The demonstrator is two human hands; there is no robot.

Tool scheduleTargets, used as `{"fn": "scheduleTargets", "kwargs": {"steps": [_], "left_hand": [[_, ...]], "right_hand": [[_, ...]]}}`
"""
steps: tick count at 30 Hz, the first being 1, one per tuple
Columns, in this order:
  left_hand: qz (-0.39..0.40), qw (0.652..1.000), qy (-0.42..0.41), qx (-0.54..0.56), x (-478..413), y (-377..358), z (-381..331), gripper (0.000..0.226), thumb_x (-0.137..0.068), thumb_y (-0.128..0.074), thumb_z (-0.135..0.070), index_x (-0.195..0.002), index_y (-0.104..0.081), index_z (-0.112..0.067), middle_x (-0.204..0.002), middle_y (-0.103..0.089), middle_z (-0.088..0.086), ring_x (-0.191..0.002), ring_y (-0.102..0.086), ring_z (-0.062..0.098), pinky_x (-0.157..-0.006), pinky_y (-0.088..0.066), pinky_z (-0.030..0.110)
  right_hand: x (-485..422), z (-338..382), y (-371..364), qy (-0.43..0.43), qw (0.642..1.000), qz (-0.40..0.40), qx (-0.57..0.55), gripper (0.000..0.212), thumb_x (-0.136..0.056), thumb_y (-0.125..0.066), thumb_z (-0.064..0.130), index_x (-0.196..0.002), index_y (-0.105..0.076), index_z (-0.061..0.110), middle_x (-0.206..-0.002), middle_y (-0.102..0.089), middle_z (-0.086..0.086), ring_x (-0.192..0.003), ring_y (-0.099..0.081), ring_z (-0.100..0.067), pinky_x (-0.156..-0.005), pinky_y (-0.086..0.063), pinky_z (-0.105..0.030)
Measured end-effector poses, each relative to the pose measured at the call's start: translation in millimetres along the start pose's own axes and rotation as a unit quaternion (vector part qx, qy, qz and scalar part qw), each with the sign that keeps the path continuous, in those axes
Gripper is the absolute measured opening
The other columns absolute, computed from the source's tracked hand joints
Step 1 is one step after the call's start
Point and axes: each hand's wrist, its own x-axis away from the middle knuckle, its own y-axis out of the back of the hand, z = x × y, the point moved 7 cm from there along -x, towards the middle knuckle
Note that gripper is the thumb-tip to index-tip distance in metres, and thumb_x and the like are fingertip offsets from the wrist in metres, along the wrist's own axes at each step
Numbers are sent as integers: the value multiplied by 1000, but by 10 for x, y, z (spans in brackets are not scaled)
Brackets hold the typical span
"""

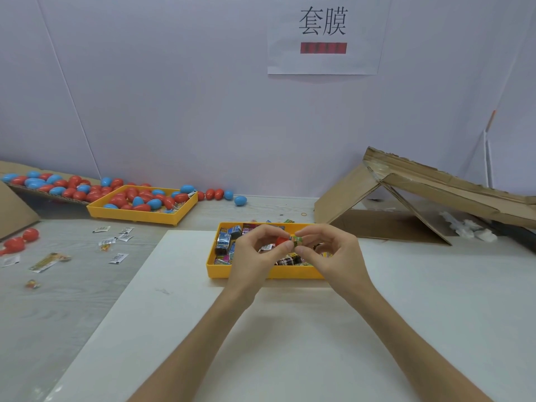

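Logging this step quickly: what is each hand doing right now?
Left hand: closed, pinching the red plastic piece.
Right hand: closed, pinching the green printed wrapper beside it.

Bright, even light is falling from above; shadows are staying faint; wide-angle distortion is bending the edges; detail is looking slightly soft.

A pale lilac wall (174, 97) is standing behind the worktop (72, 300), its panels meeting at faint seams. A white paper sign (324, 63) with black characters and a red strip is hanging on it. Soft, even light is falling on the grey wood-grain worktop, where a white board (174, 329) is lying and folded cardboard (435, 192) is leaning on the right.
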Motion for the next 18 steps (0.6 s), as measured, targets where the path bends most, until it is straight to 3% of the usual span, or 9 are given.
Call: {"fn": "scheduleTargets", "kwargs": {"steps": [5,10,12,18], "left_hand": [[-7,999,31,25,-6,16,52,9,-84,-78,-7,-90,-74,-13,-92,-74,3,-91,-71,16,-77,-57,23],[-15,998,43,41,-7,26,62,10,-84,-78,-4,-92,-74,-8,-95,-74,8,-92,-71,18,-75,-56,21],[-15,998,40,43,-4,23,57,11,-84,-78,-2,-92,-74,-7,-96,-74,9,-92,-71,18,-75,-56,21],[-12,998,41,52,-5,22,48,12,-84,-78,-2,-93,-75,-8,-98,-75,7,-93,-72,15,-74,-55,19]], "right_hand": [[7,-2,3,-4,1000,-1,-13,24,-81,-80,2,-95,-75,20,-82,-74,6,-77,-70,-15,-71,-58,-40],[8,-14,8,12,1000,0,20,34,-79,-82,20,-110,-71,27,-96,-64,14,-87,-65,-16,-76,-55,-32],[3,-83,-16,-22,1000,15,7,40,-80,-84,17,-115,-68,29,-99,-64,12,-88,-66,-14,-76,-54,-29],[5,-143,-51,-48,999,24,1,28,-81,-83,11,-104,-72,23,-91,-74,9,-82,-69,-13,-75,-55,-34]]}}
